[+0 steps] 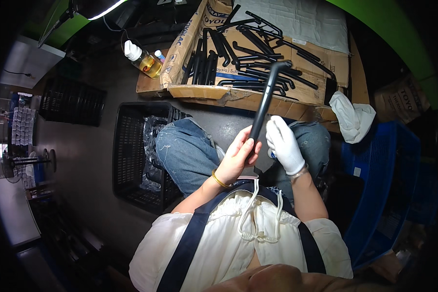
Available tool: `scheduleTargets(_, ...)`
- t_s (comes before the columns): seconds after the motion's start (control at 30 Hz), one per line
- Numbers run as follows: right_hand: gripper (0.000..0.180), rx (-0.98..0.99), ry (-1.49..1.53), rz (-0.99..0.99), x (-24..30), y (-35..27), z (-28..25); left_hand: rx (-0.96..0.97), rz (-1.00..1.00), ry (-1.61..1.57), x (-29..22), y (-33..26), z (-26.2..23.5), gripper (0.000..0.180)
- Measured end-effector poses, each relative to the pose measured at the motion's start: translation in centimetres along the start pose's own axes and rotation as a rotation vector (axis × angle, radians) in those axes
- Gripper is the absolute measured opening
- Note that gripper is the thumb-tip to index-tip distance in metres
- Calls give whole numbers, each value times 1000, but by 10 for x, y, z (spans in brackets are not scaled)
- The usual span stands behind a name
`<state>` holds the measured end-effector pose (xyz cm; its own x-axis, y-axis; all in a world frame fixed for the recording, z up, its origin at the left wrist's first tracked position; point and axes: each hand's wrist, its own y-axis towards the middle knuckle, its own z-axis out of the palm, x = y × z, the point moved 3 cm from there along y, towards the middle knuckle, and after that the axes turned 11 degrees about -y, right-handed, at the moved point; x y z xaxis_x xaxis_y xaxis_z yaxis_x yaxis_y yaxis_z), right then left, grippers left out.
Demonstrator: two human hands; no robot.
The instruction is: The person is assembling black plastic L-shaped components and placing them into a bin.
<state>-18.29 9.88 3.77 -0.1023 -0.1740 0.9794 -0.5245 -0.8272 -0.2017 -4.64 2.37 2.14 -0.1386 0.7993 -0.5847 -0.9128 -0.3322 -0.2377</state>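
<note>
We are holding a long black bent tube upright over our lap.

We are gripping the black tube (264,104) near its lower end: our bare left hand (238,155) is curling around it, thumb pressing on the side, while our right hand (283,142), in a white glove, is closing on it just beside. The tube is looking stiff, light and smooth, perhaps a little slippery, so we judge the straight lower shaft the surest place to take hold, not the bent top. We are sitting above a grey floor (95,160). Ahead, an opened cardboard box (238,95) is holding many similar black tubes; a bottle of yellow liquid (143,59) is standing at its left corner. A black crate (136,155) is sitting at our left knee, a blue crate (389,185) at our right, with a white cloth (353,117) near it.
</note>
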Motion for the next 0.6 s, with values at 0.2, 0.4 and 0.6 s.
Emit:
scheduleTargets(0.2,13,-32,-818,-261,24,-37,8,-57,134,195,-3,-5,0,54)
scheduleTargets(0.4,15,-40,-986,-315,39,-40,17,-7,198,397,-9,-7,8,53)
scheduleTargets(0.6,15,-16,-1033,-322,41,-40,15,-30,214,444,-7,-7,10,53)
